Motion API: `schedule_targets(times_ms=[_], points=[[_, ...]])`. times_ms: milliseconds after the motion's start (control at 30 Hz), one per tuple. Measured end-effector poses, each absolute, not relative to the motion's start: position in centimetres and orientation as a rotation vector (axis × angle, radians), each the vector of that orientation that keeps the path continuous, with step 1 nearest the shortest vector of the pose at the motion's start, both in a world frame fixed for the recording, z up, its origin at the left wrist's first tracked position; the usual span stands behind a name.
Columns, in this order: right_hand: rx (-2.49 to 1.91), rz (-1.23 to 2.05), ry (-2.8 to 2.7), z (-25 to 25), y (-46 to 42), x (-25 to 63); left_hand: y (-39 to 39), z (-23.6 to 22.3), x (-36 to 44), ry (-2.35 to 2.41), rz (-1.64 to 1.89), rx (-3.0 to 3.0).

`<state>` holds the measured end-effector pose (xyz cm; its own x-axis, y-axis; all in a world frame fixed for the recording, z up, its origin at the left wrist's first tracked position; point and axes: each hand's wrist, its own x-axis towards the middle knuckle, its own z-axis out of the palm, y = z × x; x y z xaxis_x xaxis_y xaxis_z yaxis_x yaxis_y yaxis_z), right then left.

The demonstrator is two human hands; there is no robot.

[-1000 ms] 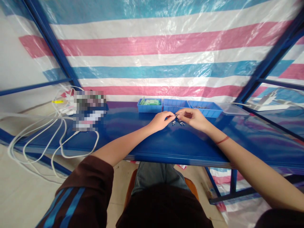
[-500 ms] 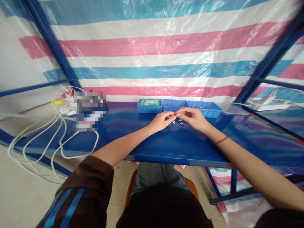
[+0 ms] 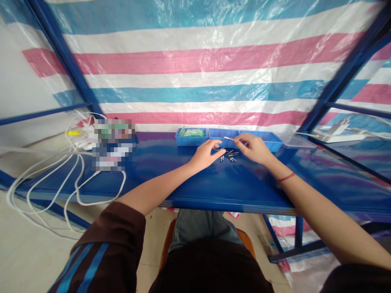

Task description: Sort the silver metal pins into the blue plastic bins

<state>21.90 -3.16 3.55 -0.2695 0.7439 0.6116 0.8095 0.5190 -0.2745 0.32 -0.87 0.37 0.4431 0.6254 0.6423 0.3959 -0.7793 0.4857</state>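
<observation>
My right hand pinches a thin, pale metal pin between thumb and forefinger, and the pin points left in front of the middle blue bin. To the left, my left hand has its thumb and fingers apart, with no object clearly visible between them. Small shiny metal pieces, slim and rod-like, lie loose on the blue table between the two hands. Their exact kind is too small to make out.
Behind my hands, a left blue bin holds green packets, and a right blue bin adjoins the middle one. A clear plastic lid lies farther right. White cables hang over the table's left edge near a blurred-out object.
My hands, together at the fingertips before, have come apart. The right hand now shows a pin in its pinch, and more of the loose metal pieces are visible.
</observation>
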Motion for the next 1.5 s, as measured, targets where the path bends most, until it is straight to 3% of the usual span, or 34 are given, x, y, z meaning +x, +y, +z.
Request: schedule_targets(times_ms=[200,400,633,867,1300,1500], points=[[-1.872,-0.522,-1.949,5.1,0.4,29.2,-1.0,0.0,0.2,0.933,1.06,2.648],[-1.526,-0.72,-2.089,5.5,0.2,27.8,-1.0,-0.1,0.2,1.007,0.957,2.724],[-1.15,-0.157,-2.495,2.7,-3.0,21.7,-1.0,0.0,0.2,1.056,0.941,2.725],[-0.987,0.048,-2.5,0.8,-2.8,20.3,-0.9,-0.2,0.1,1.051,0.926,2.713],[-1.021,-0.03,-2.469,0.3,-2.8,20.2,-0.9,0.1,-0.1,1.092,0.763,2.706],[-1.042,-0.235,-2.443,0.8,-3.2,20.0,-0.5,-0.3,0.0,1.09,0.772,2.723]])
